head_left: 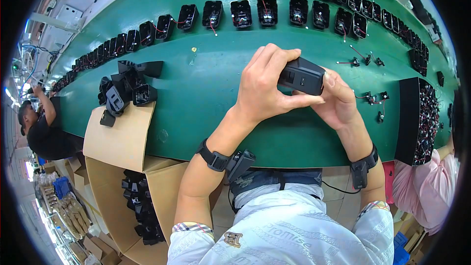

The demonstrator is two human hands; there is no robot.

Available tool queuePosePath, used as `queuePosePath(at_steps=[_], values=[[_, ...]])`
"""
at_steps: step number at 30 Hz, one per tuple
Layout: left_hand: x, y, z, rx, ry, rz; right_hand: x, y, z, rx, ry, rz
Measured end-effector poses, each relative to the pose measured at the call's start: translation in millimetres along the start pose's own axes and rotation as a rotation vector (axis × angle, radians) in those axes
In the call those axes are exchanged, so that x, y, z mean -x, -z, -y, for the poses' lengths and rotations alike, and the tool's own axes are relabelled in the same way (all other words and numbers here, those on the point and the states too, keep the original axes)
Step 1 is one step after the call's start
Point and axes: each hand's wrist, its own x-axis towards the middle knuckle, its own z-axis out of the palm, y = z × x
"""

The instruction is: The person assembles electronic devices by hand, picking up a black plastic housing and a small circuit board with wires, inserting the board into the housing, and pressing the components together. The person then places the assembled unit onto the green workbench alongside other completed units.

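Observation:
A black plastic housing point(304, 79) with small slots in its face is held up over the green table, tilted. My left hand point(265, 81) grips it from the left, fingers over the far side and thumb along the near edge. My right hand point(338, 95) closes on its right end, the thumb pressed near the corner; its other fingers are partly hidden behind the housing. To the right of my hands lie several small black parts with red wires point(368, 60), and more wired parts point(375, 97) sit nearer me.
Rows of open black housings point(267, 12) curve along the far side of the green table point(206, 93). Loose housings point(125, 88) pile up at left, beside an open cardboard box point(162, 181) containing more. A black bin point(409, 118) of wired parts stands right. Other people are at both sides.

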Motion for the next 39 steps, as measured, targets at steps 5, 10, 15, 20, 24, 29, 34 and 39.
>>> queuePosePath(at_steps=[5,10,15,20,24,29,34,39], values=[[1,1,-4,-0.030,-0.007,0.002,3,-2,0,-0.119,-0.019,0.022],[1,4,-2,-0.087,-0.093,-0.042,7,-7,3,-0.151,-0.137,-0.064],[4,3,-2,-0.007,-0.041,0.036,10,2,15,0.000,-0.177,-0.022],[4,4,1,0.004,-0.051,0.074,10,-4,14,-0.034,-0.164,-0.025],[3,2,0,0.073,-0.069,0.138,11,-9,14,-0.037,-0.132,0.008],[5,-4,4,0.224,-0.044,0.190,15,16,26,0.167,0.092,0.029],[8,6,2,0.106,0.277,0.258,9,45,124,1.973,0.676,-0.465],[8,-5,2,0.113,0.266,0.289,-1,144,181,2.214,0.166,-0.547]])
